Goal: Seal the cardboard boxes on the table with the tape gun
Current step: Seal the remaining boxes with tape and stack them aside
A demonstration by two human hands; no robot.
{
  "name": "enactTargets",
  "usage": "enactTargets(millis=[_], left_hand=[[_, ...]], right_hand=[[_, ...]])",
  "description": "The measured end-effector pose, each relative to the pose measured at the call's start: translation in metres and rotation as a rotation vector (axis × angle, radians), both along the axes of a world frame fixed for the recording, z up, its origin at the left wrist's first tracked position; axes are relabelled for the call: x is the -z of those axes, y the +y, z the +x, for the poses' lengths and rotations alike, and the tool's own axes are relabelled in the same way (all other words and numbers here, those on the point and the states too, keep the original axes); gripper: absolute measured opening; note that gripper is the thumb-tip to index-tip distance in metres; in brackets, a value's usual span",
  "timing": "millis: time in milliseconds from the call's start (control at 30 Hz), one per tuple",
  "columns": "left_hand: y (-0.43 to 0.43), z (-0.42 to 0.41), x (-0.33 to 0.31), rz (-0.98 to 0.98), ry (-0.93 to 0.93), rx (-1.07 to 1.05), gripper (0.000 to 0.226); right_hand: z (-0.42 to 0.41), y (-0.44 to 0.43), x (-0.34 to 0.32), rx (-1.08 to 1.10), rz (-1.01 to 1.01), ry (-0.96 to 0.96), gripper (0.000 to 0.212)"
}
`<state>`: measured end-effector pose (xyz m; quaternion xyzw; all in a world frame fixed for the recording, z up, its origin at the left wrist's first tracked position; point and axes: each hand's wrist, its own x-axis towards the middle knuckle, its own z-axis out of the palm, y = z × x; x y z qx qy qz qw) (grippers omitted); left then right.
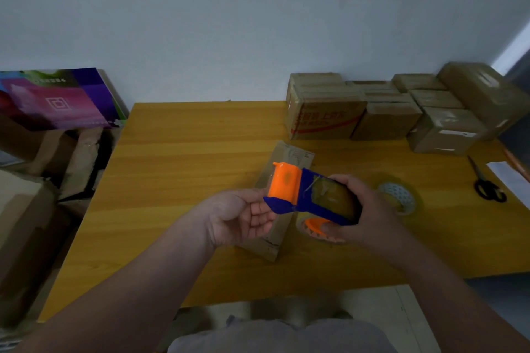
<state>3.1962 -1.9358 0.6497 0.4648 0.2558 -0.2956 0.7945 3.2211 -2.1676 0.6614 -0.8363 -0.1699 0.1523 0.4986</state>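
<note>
Hovering over the middle of the desk (186, 169), the tape gun (307, 183) is gripped by the right hand (367, 212), fingers (348, 182) curled round its body. The left hand (238, 218) lies open just beside its front end. Beneath them a small box (292, 155) apparently awaits taping. Stacked boxes (387, 120) at one o'clock look sealed already, and a spare tape roll (398, 195) sits at three.

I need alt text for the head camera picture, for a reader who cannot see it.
The right hand grips a blue and orange tape gun above a cardboard box on a wooden table, the left hand, fingers relaxed, beside it. More boxes stand at the far right; a tape roll and scissors lie nearby.
</note>
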Motion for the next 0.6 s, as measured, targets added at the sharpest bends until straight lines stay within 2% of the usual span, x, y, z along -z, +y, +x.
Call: enactTargets(millis=[167, 233, 367, 533, 600], left_hand=[[0.001, 0.0, 0.003, 0.078, -0.062, -0.025, 0.045], [0.001, 0.0, 0.002, 0.105, -0.072, -0.016, 0.043], [-0.001, 0.001, 0.001, 0.193, -0.074, -0.084, 0.01], [0.006, 0.004, 0.013, 0.385, -0.097, -0.153, 0.02], [0.013, 0.001, 0.018, 0.454, -0.093, -0.15, 0.022]], right_hand=[[-0.001, 0.003, 0.002, -0.003, 0.026, 0.014, 0.067], [-0.001, 0.003, 0.003, -0.011, 0.018, 0.009, 0.067], [-0.001, 0.006, 0.005, -0.02, -0.043, -0.012, 0.066], [-0.007, 0.012, 0.005, -0.098, -0.137, 0.005, 0.074], [-0.012, 0.009, 0.004, -0.124, -0.142, -0.014, 0.067]])
